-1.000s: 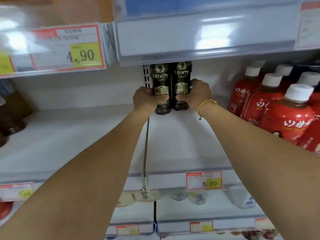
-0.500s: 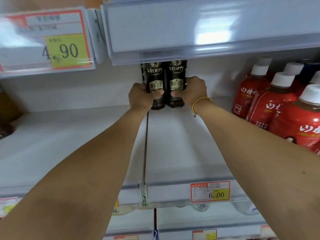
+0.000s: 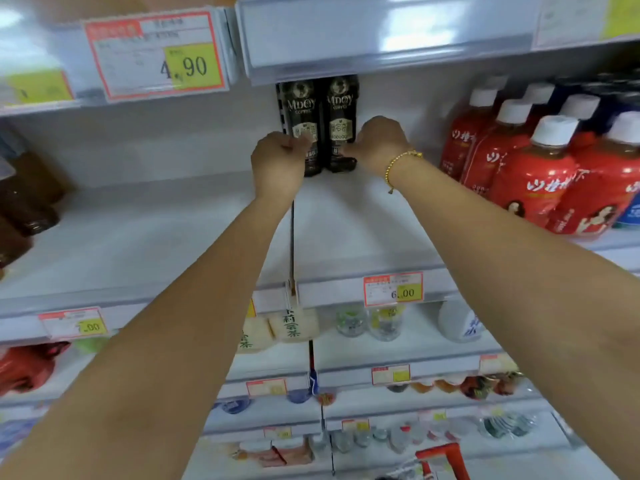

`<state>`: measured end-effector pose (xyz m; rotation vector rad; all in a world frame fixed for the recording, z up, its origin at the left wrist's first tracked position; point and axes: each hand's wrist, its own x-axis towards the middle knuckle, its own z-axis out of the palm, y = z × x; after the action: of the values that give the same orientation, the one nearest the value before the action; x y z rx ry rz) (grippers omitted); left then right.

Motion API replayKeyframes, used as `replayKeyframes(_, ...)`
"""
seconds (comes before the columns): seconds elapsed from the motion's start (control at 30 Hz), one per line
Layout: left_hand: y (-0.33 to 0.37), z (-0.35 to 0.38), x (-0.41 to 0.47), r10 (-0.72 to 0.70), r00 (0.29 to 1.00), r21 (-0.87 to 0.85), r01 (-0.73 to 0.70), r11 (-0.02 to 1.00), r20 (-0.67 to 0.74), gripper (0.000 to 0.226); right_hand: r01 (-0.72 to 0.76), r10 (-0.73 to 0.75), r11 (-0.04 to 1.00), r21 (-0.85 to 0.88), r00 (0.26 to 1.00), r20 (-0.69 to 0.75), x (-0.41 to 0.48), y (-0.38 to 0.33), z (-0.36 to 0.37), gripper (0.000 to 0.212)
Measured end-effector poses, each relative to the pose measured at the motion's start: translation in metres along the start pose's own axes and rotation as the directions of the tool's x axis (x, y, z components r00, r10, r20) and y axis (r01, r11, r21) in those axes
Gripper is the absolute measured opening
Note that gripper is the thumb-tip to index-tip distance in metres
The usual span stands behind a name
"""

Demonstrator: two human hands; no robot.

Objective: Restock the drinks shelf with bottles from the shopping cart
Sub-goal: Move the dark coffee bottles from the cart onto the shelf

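Two dark coffee bottles stand upright side by side at the back of the white drinks shelf (image 3: 346,230), partly under the shelf above. My left hand (image 3: 278,164) is curled around the lower part of the left coffee bottle (image 3: 300,102), thumb across its label. Fingers of my right hand (image 3: 379,143) curl against the right side of the right coffee bottle (image 3: 341,105) near its base. Both bottle tops are hidden by the upper shelf's rail. The red handle of the shopping cart (image 3: 446,455) shows at the bottom edge.
Red-labelled bottles with white caps (image 3: 533,178) fill the shelf's right side. Brown bottles (image 3: 24,199) stand at the far left. A divider rail (image 3: 292,237) runs front to back under my left arm. Price tags line the shelf edges, and lower shelves hold more drinks.
Both bottles stay upright at the back of the shelf with my hands on them. My right hand has slid toward its bottle's right side. The view has tilted down, showing the lower shelves and the cart.
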<state>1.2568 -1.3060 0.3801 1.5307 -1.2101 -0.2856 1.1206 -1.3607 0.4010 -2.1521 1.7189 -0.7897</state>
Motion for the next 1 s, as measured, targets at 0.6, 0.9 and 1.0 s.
replayKeyframes(0.6,-0.197,-0.003,-0.449,-0.663,0.54,0.492,0.446,0.748,0.519,0.038,-0.305,0.257,0.95,-0.059,0.667,0.7,-0.399,0.238,0.155,0.038)
replayKeyframes(0.9,-0.245,0.044,-0.588,-0.728,0.235,0.528,0.55,0.646,0.644,0.05,0.107,0.281,0.946,-0.305,0.194,0.94,-0.499,0.305,0.2,0.06)
replayKeyframes(1.0,-0.238,0.062,-0.618,-0.622,0.221,0.504,0.417,0.757,0.751,0.063,0.25,0.183,0.933,-0.257,0.285,0.941,-0.51,0.314,0.195,0.049)
